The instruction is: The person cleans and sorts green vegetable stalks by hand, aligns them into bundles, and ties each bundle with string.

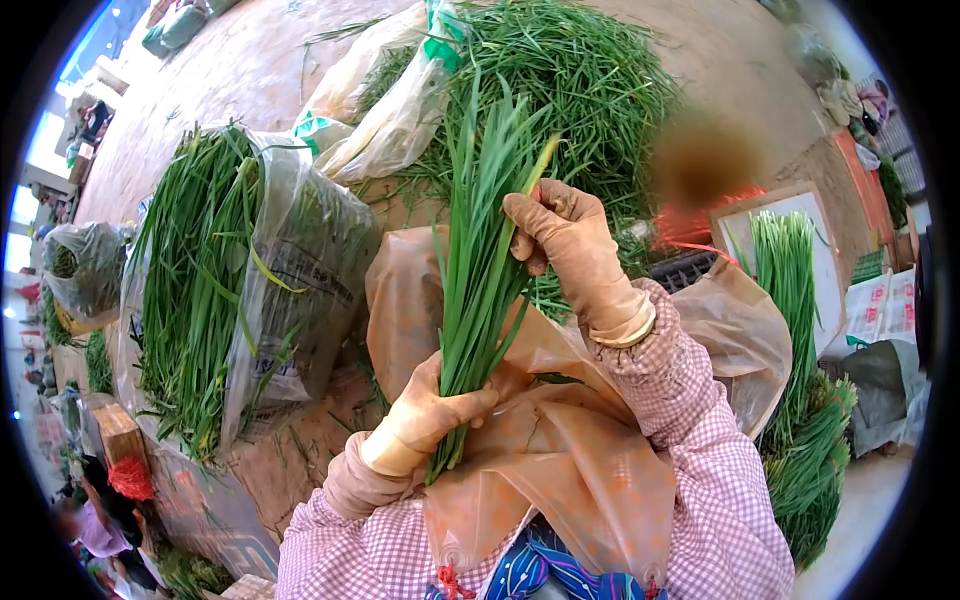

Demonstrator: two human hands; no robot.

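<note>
Plastic apron covers the lap. Above it, left hand closed round the lower stems of the green bundle; right hand, fingertips together, pinches a yellow leaf at its right side. Advised: hold low and firm, draw the leaf away singly, spare sound blades. Left, a filled bag; right, stacked greens. Beyond, a loose heap, its left side obstructed by a slack sack; a brown blur nearby cannot be identified
</note>
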